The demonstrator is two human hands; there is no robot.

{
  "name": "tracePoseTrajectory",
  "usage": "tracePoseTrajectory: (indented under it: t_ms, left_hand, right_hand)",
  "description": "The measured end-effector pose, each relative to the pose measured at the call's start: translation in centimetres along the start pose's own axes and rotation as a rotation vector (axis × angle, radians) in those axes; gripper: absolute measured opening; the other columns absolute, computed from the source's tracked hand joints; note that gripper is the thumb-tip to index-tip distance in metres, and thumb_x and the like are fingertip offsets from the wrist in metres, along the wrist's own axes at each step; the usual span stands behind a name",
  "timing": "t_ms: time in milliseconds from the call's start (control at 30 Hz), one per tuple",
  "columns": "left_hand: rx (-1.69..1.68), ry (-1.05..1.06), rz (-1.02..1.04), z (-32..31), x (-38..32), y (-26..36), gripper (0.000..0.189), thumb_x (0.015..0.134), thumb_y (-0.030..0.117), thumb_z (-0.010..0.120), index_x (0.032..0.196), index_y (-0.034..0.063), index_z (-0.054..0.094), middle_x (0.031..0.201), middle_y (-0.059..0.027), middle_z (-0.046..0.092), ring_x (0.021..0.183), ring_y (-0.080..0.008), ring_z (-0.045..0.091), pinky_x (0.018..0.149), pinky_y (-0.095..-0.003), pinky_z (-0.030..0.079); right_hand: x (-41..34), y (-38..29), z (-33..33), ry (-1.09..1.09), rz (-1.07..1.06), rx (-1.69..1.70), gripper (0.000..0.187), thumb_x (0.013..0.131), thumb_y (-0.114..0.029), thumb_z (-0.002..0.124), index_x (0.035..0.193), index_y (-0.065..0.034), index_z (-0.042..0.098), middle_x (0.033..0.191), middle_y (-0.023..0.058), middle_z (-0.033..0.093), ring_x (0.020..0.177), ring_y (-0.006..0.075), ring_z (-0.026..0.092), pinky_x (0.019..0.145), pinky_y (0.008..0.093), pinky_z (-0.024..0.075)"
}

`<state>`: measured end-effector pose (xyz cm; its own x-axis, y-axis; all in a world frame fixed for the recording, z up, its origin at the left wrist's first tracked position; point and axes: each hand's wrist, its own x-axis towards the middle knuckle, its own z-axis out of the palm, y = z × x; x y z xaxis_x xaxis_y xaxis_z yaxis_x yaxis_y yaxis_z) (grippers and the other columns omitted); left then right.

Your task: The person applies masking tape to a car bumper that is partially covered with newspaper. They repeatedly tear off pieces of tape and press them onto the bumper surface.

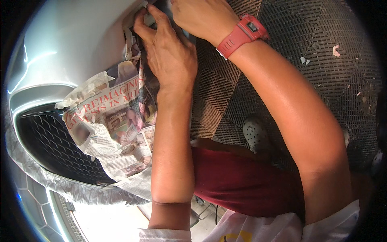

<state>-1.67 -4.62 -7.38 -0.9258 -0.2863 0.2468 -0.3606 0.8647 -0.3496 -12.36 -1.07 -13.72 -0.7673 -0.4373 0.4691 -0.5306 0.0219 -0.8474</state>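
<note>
My left hand [169,45] reaches up to the edge of a silver car body panel [90,36], its thumb and forefinger bent around pale masking tape at an opening there. Whether the tape is pinched between the fingertips is not plain. My right hand [199,15], with a red digital watch [249,28] on its wrist, is at the top edge of the view; its fingers are partly cut off, so what they hold cannot be told. A printed newspaper sheet [115,115], taped along its upper edge with masking tape [87,86], covers part of the car beside my left forearm.
A black mesh grille [66,145] lies at the left, bordered by crinkled silvery covering [60,187]. Ribbed floor mats [290,75] carry several pale scraps [336,50]. A perforated clog [255,134] stands on the floor near my dark red shorts [242,181].
</note>
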Motion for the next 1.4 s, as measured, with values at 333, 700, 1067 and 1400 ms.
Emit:
tracePoseTrajectory:
  t_ms: [333,700,1067,1400]
  left_hand:
    - [-0.07,0.017,0.017,-0.1,0.1,-0.1,0.07,0.087,0.0,0.064,0.149,-0.0074,0.034,0.143,-0.0393,0.039,0.132,-0.0547,0.044,0.106,-0.0524,0.047]
    - [-0.238,-0.044,-0.116,-1.3,-0.5,0.8,0.072,0.089,0.001,0.063,0.154,-0.0011,0.033,0.147,-0.037,0.039,0.13,-0.0548,0.049,0.105,-0.0522,0.047]
    - [-0.291,0.043,-0.037,-1.9,-1.1,-0.7,0.054,0.095,0.008,0.06,0.147,-0.0019,0.049,0.149,-0.0314,0.048,0.137,-0.047,0.049,0.115,-0.0477,0.041]
    - [-0.325,0.071,-0.101,-3.2,-1.6,0.0,0.042,0.101,0.008,0.055,0.141,-0.0032,0.056,0.151,-0.0282,0.048,0.138,-0.044,0.05,0.114,-0.0458,0.042]
  right_hand:
    - [-0.5,-0.3,0.6,0.132,-0.102,-0.004,0.033,0.09,-0.014,0.059,0.118,-0.0091,0.077,0.166,0.0243,0.027,0.151,0.0458,0.021,0.117,0.0606,0.021]
    - [-0.6,-0.8,0.2,0.138,-0.165,-0.01,0.027,0.094,-0.021,0.06,0.113,-0.0098,0.076,0.166,0.0235,0.027,0.151,0.0466,0.022,0.118,0.062,0.0202]
    - [-0.8,-2.2,-0.4,0.121,-0.197,-0.001,0.03,0.093,-0.02,0.059,0.116,-0.0085,0.077,0.162,0.0231,0.034,0.148,0.0479,0.026,0.12,0.0592,0.0198]
    - [-0.4,-2.9,-2.3,-0.125,-0.087,0.095,0.034,0.092,-0.015,0.056,0.118,-0.0087,0.076,0.159,0.0242,0.038,0.151,0.0471,0.023,0.121,0.0597,0.0188]
